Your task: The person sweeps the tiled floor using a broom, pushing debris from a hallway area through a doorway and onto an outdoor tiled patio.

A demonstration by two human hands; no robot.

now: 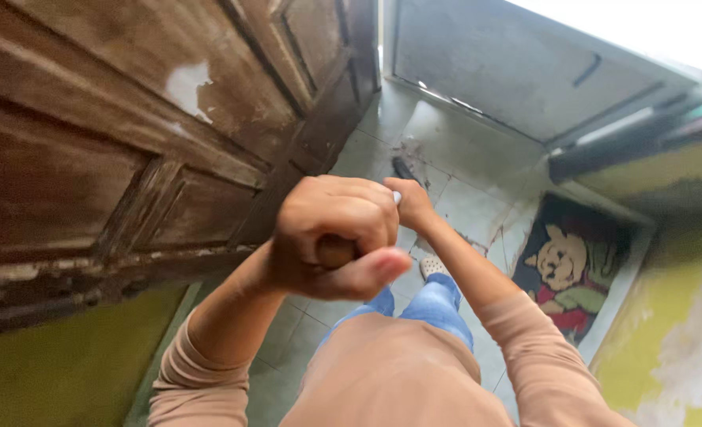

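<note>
Wooden handle (337,251), probably a broom or mop: left hand (331,233) fisted around its top, right hand (411,204) gripping lower; steady, upright hold suits strokes over tiled floor (462,190).

Home entrance: worn wooden door (130,134), tiled floor (462,198), cartoon-bear doormat (576,265).

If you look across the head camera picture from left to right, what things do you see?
Worn brown wooden panelled door → left hand closed around a brown wooden handle → right hand further down the handle → cartoon bear floor mat → yellow painted wall with a peeling white patch.
</note>
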